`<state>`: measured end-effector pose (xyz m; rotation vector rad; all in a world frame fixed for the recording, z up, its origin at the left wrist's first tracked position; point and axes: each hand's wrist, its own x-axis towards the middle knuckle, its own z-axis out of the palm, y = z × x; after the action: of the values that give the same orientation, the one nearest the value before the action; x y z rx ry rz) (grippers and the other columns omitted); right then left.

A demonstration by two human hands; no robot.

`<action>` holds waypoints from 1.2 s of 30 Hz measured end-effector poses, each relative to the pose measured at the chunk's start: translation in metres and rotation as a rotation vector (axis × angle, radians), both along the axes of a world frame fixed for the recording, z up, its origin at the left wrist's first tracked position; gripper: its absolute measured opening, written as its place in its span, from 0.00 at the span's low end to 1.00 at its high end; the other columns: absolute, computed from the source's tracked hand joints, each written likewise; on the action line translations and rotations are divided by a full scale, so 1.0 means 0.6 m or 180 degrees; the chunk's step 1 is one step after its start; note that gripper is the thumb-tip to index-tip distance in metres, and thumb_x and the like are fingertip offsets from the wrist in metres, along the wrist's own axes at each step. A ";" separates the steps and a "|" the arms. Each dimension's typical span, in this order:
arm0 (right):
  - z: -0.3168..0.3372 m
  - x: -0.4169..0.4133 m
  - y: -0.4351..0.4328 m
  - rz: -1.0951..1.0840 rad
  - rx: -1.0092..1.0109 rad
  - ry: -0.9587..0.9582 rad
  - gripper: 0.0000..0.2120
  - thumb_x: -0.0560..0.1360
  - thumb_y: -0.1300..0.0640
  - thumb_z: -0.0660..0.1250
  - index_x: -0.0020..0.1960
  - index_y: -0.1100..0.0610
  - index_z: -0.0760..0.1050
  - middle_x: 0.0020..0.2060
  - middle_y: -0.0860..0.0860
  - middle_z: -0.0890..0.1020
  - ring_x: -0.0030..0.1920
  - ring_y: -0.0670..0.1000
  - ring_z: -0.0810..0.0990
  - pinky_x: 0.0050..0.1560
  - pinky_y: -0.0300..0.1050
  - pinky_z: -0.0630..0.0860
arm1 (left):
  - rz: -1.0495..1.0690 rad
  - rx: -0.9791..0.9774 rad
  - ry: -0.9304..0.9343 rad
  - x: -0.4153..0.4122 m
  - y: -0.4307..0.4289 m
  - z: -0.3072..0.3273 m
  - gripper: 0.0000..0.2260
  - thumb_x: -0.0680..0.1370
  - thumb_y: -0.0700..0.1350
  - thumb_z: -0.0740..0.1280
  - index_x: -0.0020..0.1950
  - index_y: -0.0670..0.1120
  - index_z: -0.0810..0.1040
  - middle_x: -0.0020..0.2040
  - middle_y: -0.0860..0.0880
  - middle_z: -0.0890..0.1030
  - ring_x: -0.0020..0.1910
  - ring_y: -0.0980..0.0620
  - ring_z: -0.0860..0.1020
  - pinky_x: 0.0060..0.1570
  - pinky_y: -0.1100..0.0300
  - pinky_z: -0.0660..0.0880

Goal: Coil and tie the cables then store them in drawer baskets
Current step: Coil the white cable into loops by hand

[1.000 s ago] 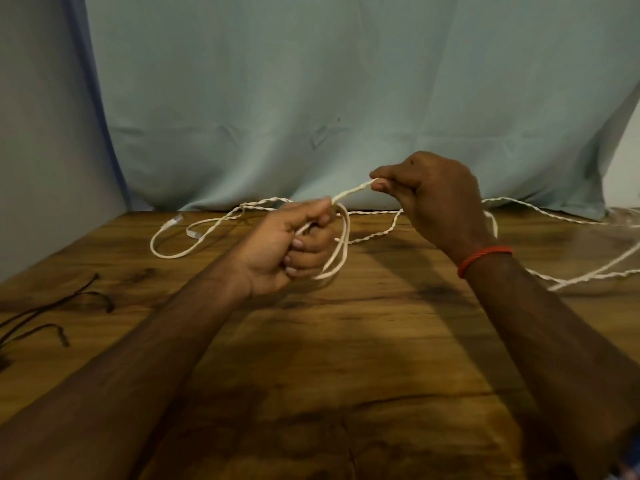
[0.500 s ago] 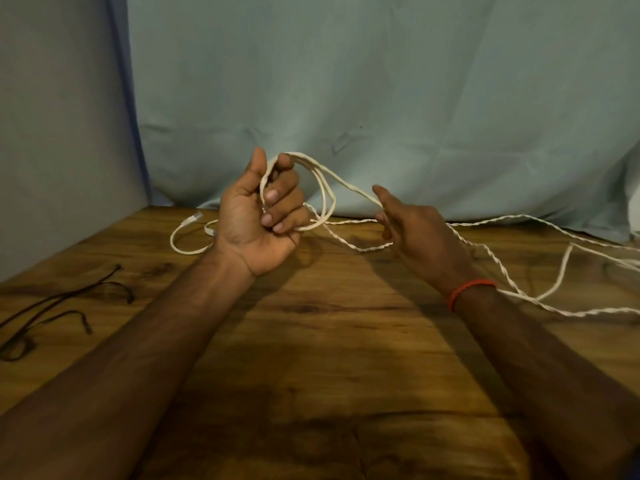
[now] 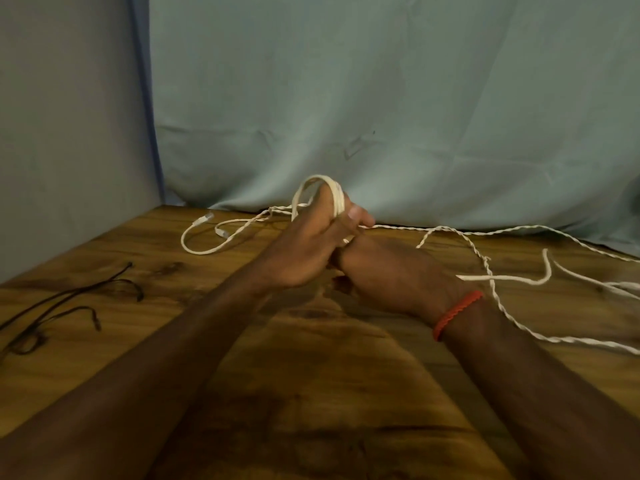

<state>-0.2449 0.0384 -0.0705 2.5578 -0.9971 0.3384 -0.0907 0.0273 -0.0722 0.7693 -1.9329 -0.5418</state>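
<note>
Left hand [image 3: 301, 251] is raised over the table [image 3: 311, 393], white cable [image 3: 338, 199] looped round its fingers. Right hand [image 3: 394, 278], red thread [image 3: 457, 311] at the wrist, sits just beneath, fingers hidden. The cable trails right; a black cable [image 3: 69, 295] lies far left.

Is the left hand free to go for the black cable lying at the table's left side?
Probably not yet: the way across the table looks open, but the left hand holds white cable loops, so reaching the black cable means dropping them.
</note>
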 end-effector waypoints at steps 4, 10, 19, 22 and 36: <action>0.020 -0.026 -0.005 0.0185 -0.0280 -0.0071 0.09 0.78 0.51 0.63 0.55 0.53 0.78 0.48 0.57 0.82 0.44 0.60 0.81 0.42 0.55 0.79 | 0.0261 -0.0500 -0.0607 0.009 -0.004 -0.006 0.14 0.84 0.52 0.56 0.56 0.41 0.69 0.46 0.50 0.76 0.44 0.57 0.75 0.49 0.55 0.72; 0.047 -0.039 0.005 0.0116 -0.0333 -0.0016 0.09 0.76 0.48 0.70 0.51 0.51 0.83 0.42 0.54 0.84 0.42 0.57 0.82 0.42 0.52 0.79 | 0.0406 -0.0784 -0.0910 0.014 -0.011 -0.003 0.12 0.84 0.56 0.54 0.53 0.48 0.69 0.40 0.54 0.75 0.38 0.56 0.76 0.42 0.51 0.74; 0.085 -0.138 -0.010 0.0218 -0.1115 -0.1223 0.17 0.77 0.40 0.63 0.53 0.48 0.86 0.37 0.52 0.82 0.36 0.55 0.81 0.33 0.53 0.76 | -0.0190 0.0461 0.0340 0.016 -0.025 -0.004 0.17 0.83 0.46 0.63 0.46 0.31 0.70 0.27 0.57 0.66 0.24 0.61 0.64 0.25 0.68 0.62; 0.078 -0.166 -0.020 -0.0078 -0.1431 -0.1807 0.20 0.78 0.38 0.63 0.55 0.49 0.85 0.34 0.51 0.79 0.34 0.53 0.77 0.31 0.50 0.72 | -0.0671 0.0916 0.0546 0.025 -0.017 0.003 0.17 0.76 0.51 0.69 0.43 0.35 0.76 0.26 0.49 0.62 0.23 0.56 0.57 0.23 0.66 0.55; 0.004 -0.079 -0.046 -0.1389 -0.0883 -0.1267 0.21 0.82 0.40 0.56 0.47 0.47 0.84 0.32 0.51 0.78 0.35 0.55 0.77 0.33 0.45 0.65 | -0.2968 0.2422 0.2076 0.019 -0.014 0.011 0.15 0.81 0.50 0.57 0.36 0.47 0.70 0.26 0.51 0.73 0.17 0.58 0.68 0.23 0.63 0.54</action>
<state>-0.2924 0.0108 -0.0680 1.9958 -1.4927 0.8131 -0.0791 0.0186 -0.0656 0.0096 -1.3326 -1.8950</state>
